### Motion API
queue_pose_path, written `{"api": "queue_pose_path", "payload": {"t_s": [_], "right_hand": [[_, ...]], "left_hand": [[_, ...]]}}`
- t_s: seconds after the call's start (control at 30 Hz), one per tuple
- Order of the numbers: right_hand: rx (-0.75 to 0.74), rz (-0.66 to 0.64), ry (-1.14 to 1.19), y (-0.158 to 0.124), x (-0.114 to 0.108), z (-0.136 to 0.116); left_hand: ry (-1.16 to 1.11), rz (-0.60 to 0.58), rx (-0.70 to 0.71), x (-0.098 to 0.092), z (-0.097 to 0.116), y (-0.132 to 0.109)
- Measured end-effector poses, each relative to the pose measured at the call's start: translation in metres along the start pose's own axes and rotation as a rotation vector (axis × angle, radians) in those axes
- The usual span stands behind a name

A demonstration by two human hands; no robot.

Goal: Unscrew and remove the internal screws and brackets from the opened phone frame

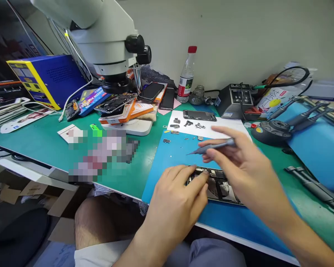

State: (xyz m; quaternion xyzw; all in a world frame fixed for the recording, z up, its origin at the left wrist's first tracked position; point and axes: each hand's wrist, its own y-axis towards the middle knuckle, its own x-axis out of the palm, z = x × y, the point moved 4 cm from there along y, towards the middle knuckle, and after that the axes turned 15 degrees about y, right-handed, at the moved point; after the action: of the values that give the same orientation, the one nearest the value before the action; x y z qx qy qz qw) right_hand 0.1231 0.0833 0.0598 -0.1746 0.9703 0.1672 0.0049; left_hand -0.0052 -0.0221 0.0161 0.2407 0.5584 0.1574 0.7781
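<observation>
My left hand [180,193] lies across the left end of an opened phone [215,173], fingertips on its upper edge and inner parts. The phone lies with its insides facing up, partly covered by both hands. Above it, my right hand [245,167] holds a slim grey precision screwdriver [211,147] between thumb and fingers. Its thin tip points left, over the blue mat [167,167] and apart from the phone. Small metal phone parts [174,132] lie on the mat and on a white sheet [225,129] behind it, near a dark phone screen [199,115].
A microscope [105,48] overhangs stacked phones and boxes at left, near a blue-yellow device [50,79]. A bottle [186,81] and a black soldering station [235,100] stand at the back. A round screwdriver stand [275,131] and loose grey screwdrivers [314,185] are at right.
</observation>
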Motion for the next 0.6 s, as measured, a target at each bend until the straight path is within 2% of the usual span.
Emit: {"api": "queue_pose_path", "payload": {"t_s": [0.13,0.27,0.4,0.47,0.6], "right_hand": [[0.15,-0.093,0.074,0.001,0.019,0.018],[0.18,-0.117,0.091,-0.001,0.028,0.03],[0.197,-0.116,0.136,0.0,0.028,0.032],[0.182,-0.063,0.171,-0.001,0.021,0.027],[0.175,0.155,0.345,-0.008,-0.005,0.012]], "left_hand": [[-0.115,0.052,-0.12,-0.02,-0.013,-0.009],[-0.128,0.031,-0.283,-0.035,-0.035,-0.019],[-0.24,0.009,-0.44,-0.04,-0.053,-0.022],[-0.306,-0.008,-0.522,-0.039,-0.058,-0.021],[-0.56,-0.05,-0.596,-0.027,-0.051,-0.009]]}}
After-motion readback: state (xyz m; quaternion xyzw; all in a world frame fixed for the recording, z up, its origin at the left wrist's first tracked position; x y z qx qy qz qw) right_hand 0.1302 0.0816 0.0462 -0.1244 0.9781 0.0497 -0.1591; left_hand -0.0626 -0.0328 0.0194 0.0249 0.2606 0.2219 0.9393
